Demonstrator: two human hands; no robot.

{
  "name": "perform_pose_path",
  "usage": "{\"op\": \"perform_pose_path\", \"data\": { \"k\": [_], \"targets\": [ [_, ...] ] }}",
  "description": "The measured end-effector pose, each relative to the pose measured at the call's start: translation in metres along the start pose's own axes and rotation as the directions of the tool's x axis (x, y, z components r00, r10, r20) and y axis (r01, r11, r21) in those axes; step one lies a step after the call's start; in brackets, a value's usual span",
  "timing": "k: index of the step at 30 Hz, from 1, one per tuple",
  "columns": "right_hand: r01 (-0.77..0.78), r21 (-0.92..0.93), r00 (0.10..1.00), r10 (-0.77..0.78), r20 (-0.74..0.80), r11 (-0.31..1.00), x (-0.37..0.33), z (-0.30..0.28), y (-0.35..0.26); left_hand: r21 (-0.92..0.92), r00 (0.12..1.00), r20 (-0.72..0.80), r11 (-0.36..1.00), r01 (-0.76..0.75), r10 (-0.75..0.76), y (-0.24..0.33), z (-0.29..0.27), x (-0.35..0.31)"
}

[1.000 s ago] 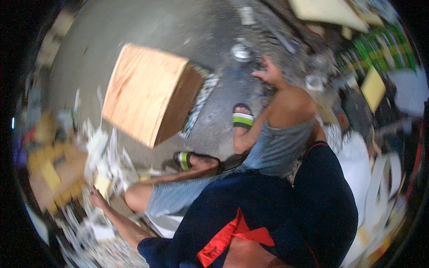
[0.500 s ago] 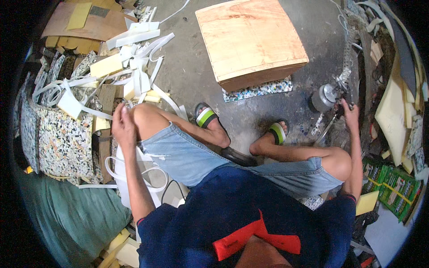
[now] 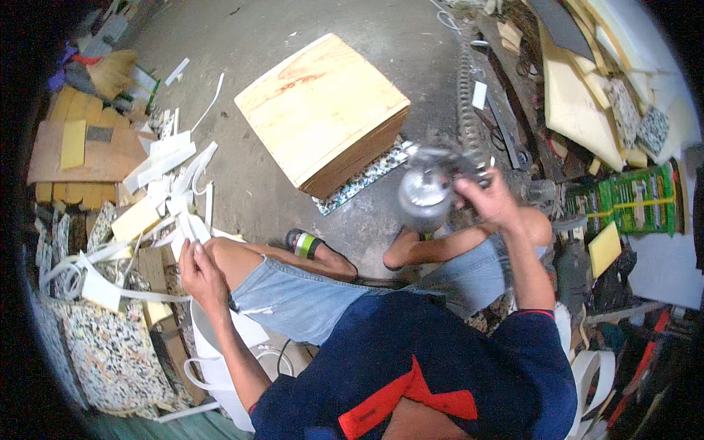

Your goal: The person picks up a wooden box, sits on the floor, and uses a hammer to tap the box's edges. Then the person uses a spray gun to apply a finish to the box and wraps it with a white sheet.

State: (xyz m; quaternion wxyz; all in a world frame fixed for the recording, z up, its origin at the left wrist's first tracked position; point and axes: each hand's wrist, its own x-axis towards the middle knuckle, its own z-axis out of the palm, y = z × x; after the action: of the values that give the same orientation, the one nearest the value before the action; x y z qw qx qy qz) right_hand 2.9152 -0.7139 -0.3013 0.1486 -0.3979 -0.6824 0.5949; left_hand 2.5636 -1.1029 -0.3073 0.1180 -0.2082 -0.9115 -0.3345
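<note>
My right hand is closed around the handle of a spray gun. The gun has a round silver cup and is blurred by motion. It hangs in front of my right knee, close to the near right corner of a wooden box. The box has a pale, slightly curved top and rests on a slab of speckled foam. By my left knee, my left hand is raised with its fingers drawn together. A white foam piece lies right at its fingertips; whether they grip it is unclear.
White strips and foam scraps pile up at the left, beside a large speckled foam block. A coiled air hose runs along the right. Yellow foam sheets and green packages are stacked at the far right. A broom stands far left.
My right hand has brought the spray gun from the far right inward toward the box. The view has turned and shifted, so the box appears lower and further left. My left hand stays by the knee.
</note>
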Motion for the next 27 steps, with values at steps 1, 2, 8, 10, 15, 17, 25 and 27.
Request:
{"op": "perform_pose_path", "data": {
  "k": [1, 2, 8, 10, 15, 17, 25, 27],
  "targets": [
    [-0.062, 0.001, 0.998, 0.062, -0.024, 0.998, -0.006, 0.019, 0.008, 0.022, 0.999, -0.010, 0.999, 0.046, -0.046, -0.003, -0.002, -0.003],
    [-0.068, 0.031, 0.998, 0.067, 0.010, 0.997, -0.010, 0.036, 0.014, 0.022, 0.998, -0.006, 0.998, 0.057, -0.057, -0.006, -0.005, -0.005],
    [0.247, -0.101, 0.960, -0.229, 0.164, 0.964, -0.029, 0.099, 0.021, -0.045, 0.996, -0.039, 0.996, 0.077, -0.078, -0.020, -0.015, -0.020],
    [0.299, -0.118, 0.944, -0.275, 0.182, 0.947, -0.029, 0.114, 0.018, -0.064, 0.996, -0.052, 0.996, 0.069, -0.073, -0.019, -0.017, -0.021],
    [0.418, -0.056, 0.900, -0.405, 0.163, 0.907, -0.028, 0.150, 0.017, -0.063, 0.995, -0.044, 0.994, 0.087, -0.090, -0.016, -0.017, -0.019],
    [0.332, -0.099, 0.936, -0.314, 0.162, 0.938, -0.027, 0.162, 0.015, -0.053, 0.996, -0.045, 0.996, 0.069, -0.071, -0.016, -0.016, -0.018],
    [0.100, -0.148, 0.972, -0.065, 0.225, 0.984, -0.019, 0.183, -0.005, -0.063, 0.995, -0.037, 0.994, 0.089, -0.091, -0.022, -0.015, -0.016],
    [0.006, -0.259, 0.984, 0.041, 0.176, 0.966, -0.018, 0.182, -0.007, -0.067, 0.996, -0.038, 0.995, 0.077, -0.079, -0.023, -0.015, -0.016]
  ]
}}
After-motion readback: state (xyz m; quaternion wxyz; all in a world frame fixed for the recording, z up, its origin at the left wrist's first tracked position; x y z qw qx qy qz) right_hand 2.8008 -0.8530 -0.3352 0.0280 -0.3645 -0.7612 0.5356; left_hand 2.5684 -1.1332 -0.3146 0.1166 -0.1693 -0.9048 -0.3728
